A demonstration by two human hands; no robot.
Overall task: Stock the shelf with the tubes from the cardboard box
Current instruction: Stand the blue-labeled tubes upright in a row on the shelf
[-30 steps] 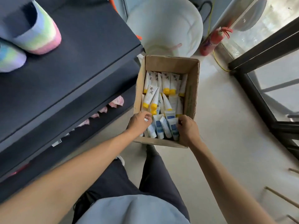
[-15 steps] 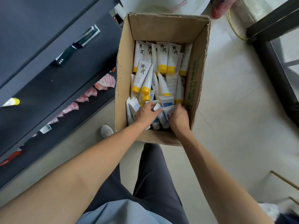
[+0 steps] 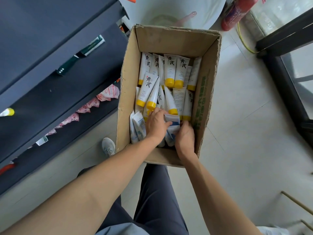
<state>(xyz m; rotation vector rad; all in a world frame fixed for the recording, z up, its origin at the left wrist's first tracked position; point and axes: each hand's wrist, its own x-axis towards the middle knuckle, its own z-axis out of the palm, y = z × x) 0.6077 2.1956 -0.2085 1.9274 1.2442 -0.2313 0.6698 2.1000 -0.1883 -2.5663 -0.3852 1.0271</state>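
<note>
An open cardboard box point(image 3: 205, 92) stands on the floor. Inside lie several white tubes with yellow caps point(image 3: 169, 72) at the far end and several white-and-blue tubes point(image 3: 138, 126) at the near end. Both my hands are inside the near end. My left hand point(image 3: 156, 124) and my right hand point(image 3: 185, 136) close together around a bunch of white-and-blue tubes point(image 3: 172, 118). The dark shelf unit point(image 3: 50, 53) rises to the left of the box.
Green tubes point(image 3: 81, 55) lie on an upper shelf, a yellow-capped tube point(image 3: 7, 112) further left, pink packets point(image 3: 94, 102) on a lower shelf. A white bucket point(image 3: 171, 12) and a red extinguisher point(image 3: 237, 12) stand behind the box. My shoe point(image 3: 108, 146) is beside it.
The view has dropped closer to the box. My hands went from the box's near rim down into it and closed on the white-and-blue tubes.
</note>
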